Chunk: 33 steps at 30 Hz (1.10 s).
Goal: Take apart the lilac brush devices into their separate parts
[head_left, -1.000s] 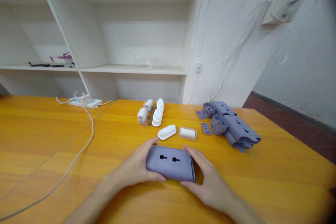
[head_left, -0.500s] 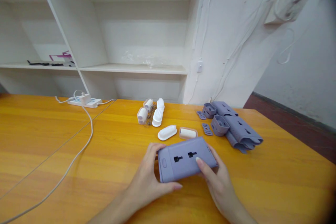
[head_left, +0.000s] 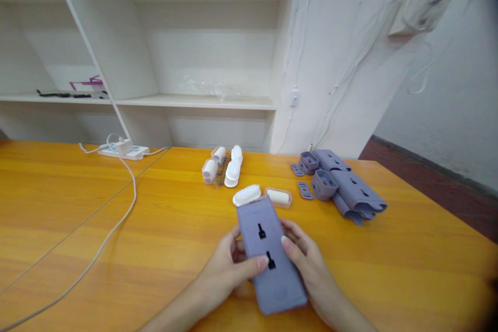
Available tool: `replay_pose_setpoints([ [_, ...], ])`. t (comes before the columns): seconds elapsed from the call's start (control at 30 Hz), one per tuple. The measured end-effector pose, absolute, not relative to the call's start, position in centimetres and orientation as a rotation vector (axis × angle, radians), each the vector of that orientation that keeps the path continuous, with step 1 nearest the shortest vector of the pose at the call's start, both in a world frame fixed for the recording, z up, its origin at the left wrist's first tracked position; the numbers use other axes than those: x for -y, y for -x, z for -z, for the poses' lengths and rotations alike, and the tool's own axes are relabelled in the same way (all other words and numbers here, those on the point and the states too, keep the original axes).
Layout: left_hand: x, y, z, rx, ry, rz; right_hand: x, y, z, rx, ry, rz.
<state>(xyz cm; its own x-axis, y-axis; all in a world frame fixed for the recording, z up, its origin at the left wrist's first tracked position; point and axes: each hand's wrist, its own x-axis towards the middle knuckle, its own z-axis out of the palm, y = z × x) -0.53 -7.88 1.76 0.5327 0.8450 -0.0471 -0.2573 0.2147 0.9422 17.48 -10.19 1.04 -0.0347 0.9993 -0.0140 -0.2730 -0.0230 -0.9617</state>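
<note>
Between my two hands is a purple-grey plastic casing (head_left: 268, 241), a long box with two dark keyhole-shaped slots and an oval mark at its near end. My left hand (head_left: 233, 264) grips its left side, thumb lying over the face by the lower slot. On the right edge, my right hand (head_left: 305, 259) is closed round it with the thumb on the face. The casing's far end comes close to a white bristled oval piece (head_left: 247, 195) and a clear case with a white roller (head_left: 278, 197). Its underside and several fingertips are hidden.
At the right lie more purple casings (head_left: 356, 189), purple cups (head_left: 324, 184) and small slotted plates (head_left: 305, 190). Further back are white oval pieces (head_left: 233, 167), cased rollers (head_left: 210, 170) and metal springs (head_left: 221, 170). A power strip (head_left: 132, 152) and a cable (head_left: 132, 202) lie left.
The casing has turned from lying crosswise to pointing away from me, its oval-marked end now nearest. My left thumb has moved onto its face; both hands still hold it.
</note>
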Motion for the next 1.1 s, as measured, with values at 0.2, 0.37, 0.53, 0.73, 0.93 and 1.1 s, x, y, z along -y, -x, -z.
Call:
replay_pose_setpoints([
  [0.2, 6.1, 1.6, -1.5, -0.766, -0.979, -1.043, 9.5, -17.6, -0.5, 1.211, 1.026, -1.485],
  [0.37, 5.5, 1.2, -1.2, -0.695, -0.97, -1.031, 8.9, -17.7, -0.7, 1.193, 1.048, -1.537],
  [0.53, 4.7, 0.6, -1.3, -0.672, -1.016, -0.957, 8.5, -18.2, -0.9, 1.215, 1.029, -1.587],
  [0.73, 3.2, -0.4, -1.4, -0.678, -1.05, -0.921, 8.0, -18.8, -0.5, 1.145, 1.016, -1.57],
  [0.93, 1.8, -2.4, -0.9, -0.619, -1.06, -1.02, 7.0, -18.8, -0.3, 0.972, 1.068, -1.362],
  [1.1, 1.1, -2.9, -0.9, -0.623, -1.079, -1.035, 6.6, -19.0, -0.1, 0.921, 1.137, -1.351],
])
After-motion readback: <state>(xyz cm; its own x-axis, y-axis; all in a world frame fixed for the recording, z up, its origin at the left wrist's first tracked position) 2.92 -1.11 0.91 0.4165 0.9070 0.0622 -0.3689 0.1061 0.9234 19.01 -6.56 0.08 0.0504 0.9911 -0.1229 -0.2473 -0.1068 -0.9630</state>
